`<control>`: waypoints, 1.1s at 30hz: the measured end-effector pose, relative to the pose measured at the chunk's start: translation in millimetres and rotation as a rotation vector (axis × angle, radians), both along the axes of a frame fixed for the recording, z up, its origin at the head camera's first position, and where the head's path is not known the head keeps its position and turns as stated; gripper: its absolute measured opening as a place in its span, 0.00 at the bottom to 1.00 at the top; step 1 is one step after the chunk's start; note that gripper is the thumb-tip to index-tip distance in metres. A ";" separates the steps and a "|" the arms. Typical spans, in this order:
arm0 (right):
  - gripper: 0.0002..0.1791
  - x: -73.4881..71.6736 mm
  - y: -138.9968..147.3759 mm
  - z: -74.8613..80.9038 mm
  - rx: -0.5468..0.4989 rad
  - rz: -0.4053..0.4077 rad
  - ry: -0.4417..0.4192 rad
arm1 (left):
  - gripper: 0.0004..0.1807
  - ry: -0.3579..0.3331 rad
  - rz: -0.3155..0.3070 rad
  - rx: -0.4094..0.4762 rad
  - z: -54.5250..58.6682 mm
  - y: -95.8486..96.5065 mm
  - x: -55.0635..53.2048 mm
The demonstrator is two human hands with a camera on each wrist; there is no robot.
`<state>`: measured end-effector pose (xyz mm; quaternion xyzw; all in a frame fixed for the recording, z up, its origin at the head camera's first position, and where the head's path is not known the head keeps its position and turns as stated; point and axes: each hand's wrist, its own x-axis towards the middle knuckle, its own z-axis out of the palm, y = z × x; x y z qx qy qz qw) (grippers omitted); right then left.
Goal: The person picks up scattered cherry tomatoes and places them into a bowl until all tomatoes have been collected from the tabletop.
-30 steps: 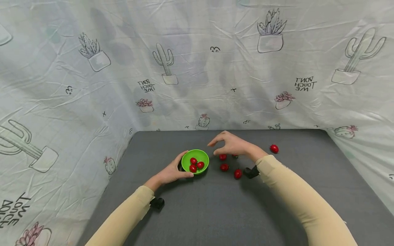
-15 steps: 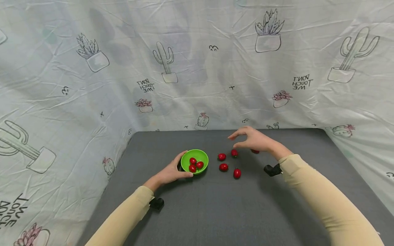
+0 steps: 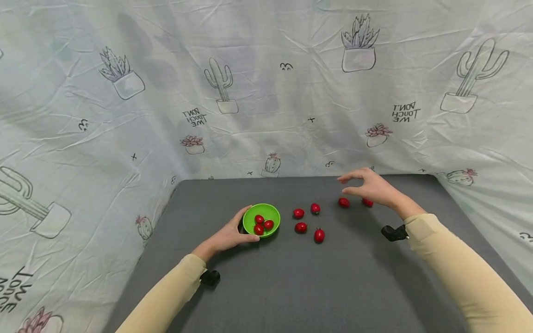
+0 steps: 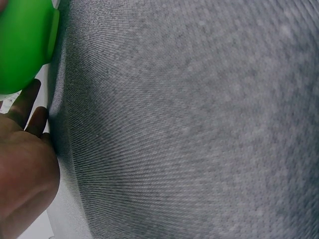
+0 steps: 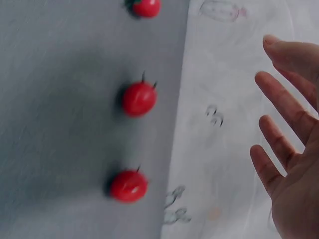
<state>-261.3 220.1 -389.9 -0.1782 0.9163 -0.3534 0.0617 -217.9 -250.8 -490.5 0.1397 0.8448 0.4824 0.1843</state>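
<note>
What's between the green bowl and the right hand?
In the head view, four loose red tomatoes lie on the gray tabletop between them; two more appear just below the right hand.

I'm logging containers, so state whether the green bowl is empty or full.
Neither; it's partly filled: three red tomatoes lie inside the green bowl, with bare inner wall showing around them.

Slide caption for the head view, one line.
Left hand holds a green bowl of three cherry tomatoes; right hand hovers near others on the gray tabletop.
</note>
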 end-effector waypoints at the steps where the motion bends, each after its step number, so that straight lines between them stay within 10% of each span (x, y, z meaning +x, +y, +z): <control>1: 0.23 0.8 4.2 -1.3 0.004 -0.011 0.005 | 0.57 0.001 0.000 0.000 0.1 -0.3 0.5; 33: 0.28 6.6 69.4 -65.5 0.093 -0.224 0.042 | 0.57 0.016 -0.009 0.010 1.0 -0.2 4.0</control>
